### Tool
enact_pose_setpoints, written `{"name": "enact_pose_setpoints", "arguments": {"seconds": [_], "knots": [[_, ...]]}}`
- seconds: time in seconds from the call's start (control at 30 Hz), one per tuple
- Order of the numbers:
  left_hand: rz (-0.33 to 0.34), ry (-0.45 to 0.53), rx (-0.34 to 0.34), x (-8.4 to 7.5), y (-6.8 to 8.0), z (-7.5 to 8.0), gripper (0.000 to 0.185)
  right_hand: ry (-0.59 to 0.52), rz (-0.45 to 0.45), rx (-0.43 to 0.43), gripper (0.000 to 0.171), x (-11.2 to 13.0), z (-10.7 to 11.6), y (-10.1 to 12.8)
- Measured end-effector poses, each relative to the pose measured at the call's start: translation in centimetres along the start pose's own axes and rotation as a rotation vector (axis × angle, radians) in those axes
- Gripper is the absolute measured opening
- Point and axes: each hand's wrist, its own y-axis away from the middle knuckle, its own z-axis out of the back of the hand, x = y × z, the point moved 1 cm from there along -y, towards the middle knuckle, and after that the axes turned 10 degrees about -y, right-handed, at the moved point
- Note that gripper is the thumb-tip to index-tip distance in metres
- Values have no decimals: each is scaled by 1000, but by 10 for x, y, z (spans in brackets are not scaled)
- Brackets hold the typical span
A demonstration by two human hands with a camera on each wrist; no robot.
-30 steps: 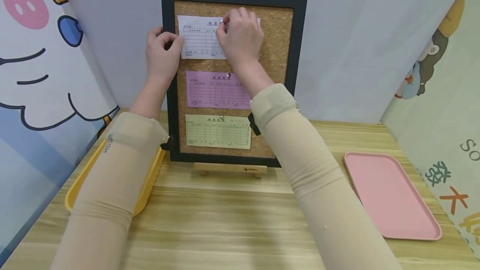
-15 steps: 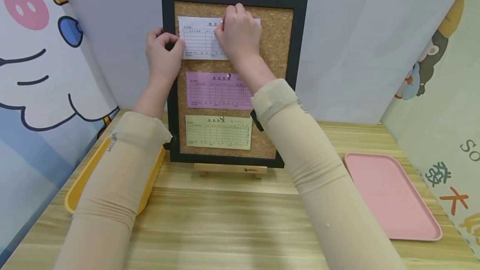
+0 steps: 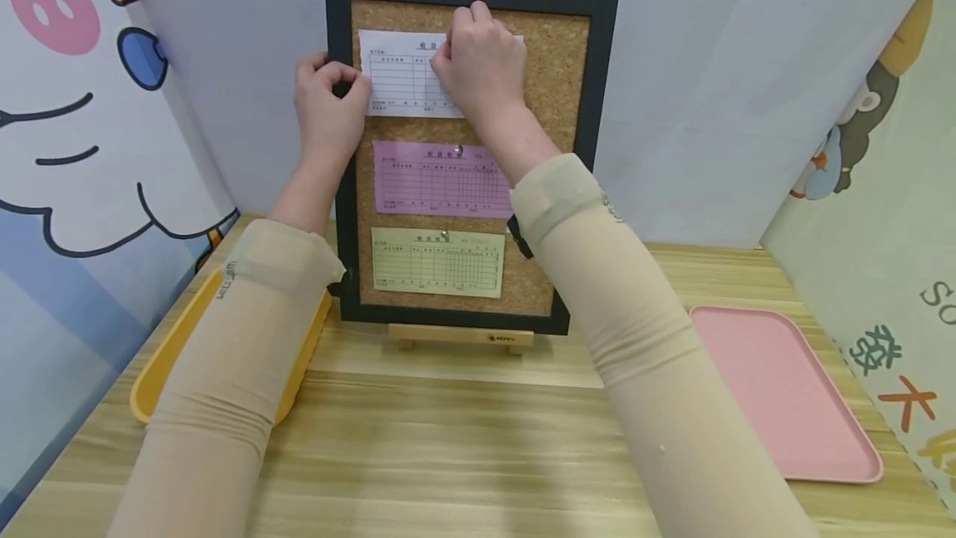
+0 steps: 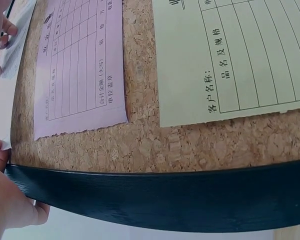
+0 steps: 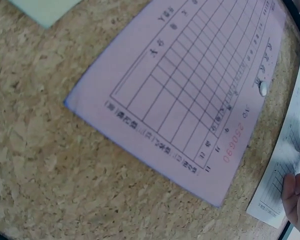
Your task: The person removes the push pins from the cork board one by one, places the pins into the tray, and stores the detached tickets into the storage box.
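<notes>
A framed corkboard (image 3: pixel 553 98) stands upright with three printed receipt slips on it. At the top lies the white receipt slip (image 3: pixel 399 77); my left hand (image 3: pixel 329 110) pinches its left edge between thumb and index finger, beside the black frame. My right hand (image 3: pixel 489 65) is over the slip's upper middle, fingers curled together and pinching a pushpin that is mostly hidden behind them. Below are a purple slip (image 3: pixel 429 185) and a green slip (image 3: pixel 436 264), each with a silver pushpin at its top. The right wrist view shows the purple slip's pushpin (image 5: pixel 263 88) close up.
A small wooden easel (image 3: pixel 459 334) supports the board on the wood-grain table (image 3: pixel 448 438). To the left, a yellow tray (image 3: pixel 157 380) is partly behind my sleeve. A pink tray (image 3: pixel 792 397) lies to the right. Printed cloth panels surround the table.
My right hand has risen slightly on the white slip, and the silver glint by its thumb is now hidden. The left hand keeps its pinch at the slip's edge.
</notes>
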Motion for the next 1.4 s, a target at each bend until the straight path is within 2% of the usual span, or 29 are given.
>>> {"name": "enact_pose_setpoints", "arguments": {"seconds": [0.23, 0.4, 0.6, 0.9, 1.4], "knots": [[0, 2, -2, 0, 0, -1, 22, -61, 2, -54, 21, -5, -2, 3], [4, 8, -6, 0, -1, -1, 21, -88, -77, -76, 28, -6, -4, 5], [2, 20, -13, 1, 0, -1, 18, -143, -175, -73, 27, -3, -4, 5], [7, 17, -9, 1, -1, -3, 18, -185, -250, -32, 25, -2, -1, 3], [13, 6, 3, 1, -1, -2, 17, -240, -252, -27, 22, -4, 0, 4]]}}
